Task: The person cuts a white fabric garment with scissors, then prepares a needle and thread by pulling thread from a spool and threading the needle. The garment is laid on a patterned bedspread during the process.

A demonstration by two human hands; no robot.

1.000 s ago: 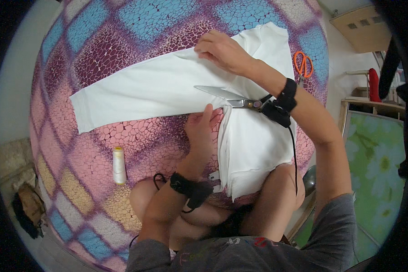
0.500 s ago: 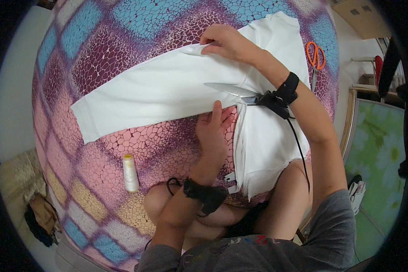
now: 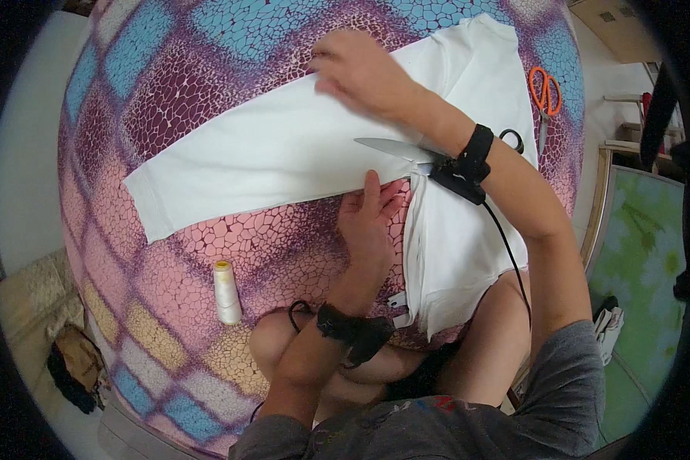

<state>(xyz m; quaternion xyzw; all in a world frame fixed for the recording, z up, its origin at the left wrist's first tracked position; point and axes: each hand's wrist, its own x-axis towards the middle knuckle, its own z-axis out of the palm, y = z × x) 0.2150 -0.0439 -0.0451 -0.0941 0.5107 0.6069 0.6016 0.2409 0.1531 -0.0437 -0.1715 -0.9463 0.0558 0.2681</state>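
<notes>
A white long-sleeved garment (image 3: 253, 153) lies spread out, one sleeve stretching to the left. At the sleeve's lower edge is my left hand (image 3: 368, 222), thumb and fingers apart, the thumb touching the fabric. Over the sleeve's upper edge, my right hand (image 3: 356, 69) is blurred by motion; its thumb and fingers look apart, with nothing seen between them. Large scissors (image 3: 387, 146) with silver blades rest on the garment beneath my right wrist, blades parted. One black handle loop shows beyond the forearm, while the wrist strap hides the middle.
Orange-handled scissors (image 3: 545, 92) lie right of the garment. A cone of white thread (image 3: 226, 293) stands or lies at the lower left on the patterned cloth (image 3: 276, 253). My bent legs are under the near edge. A black cable (image 3: 511, 245) hangs from the right wrist strap.
My right hand has moved left along the sleeve's upper edge, off the spot it was touching. The left hand keeps its place at the lower edge. The whole view has shifted slightly.
</notes>
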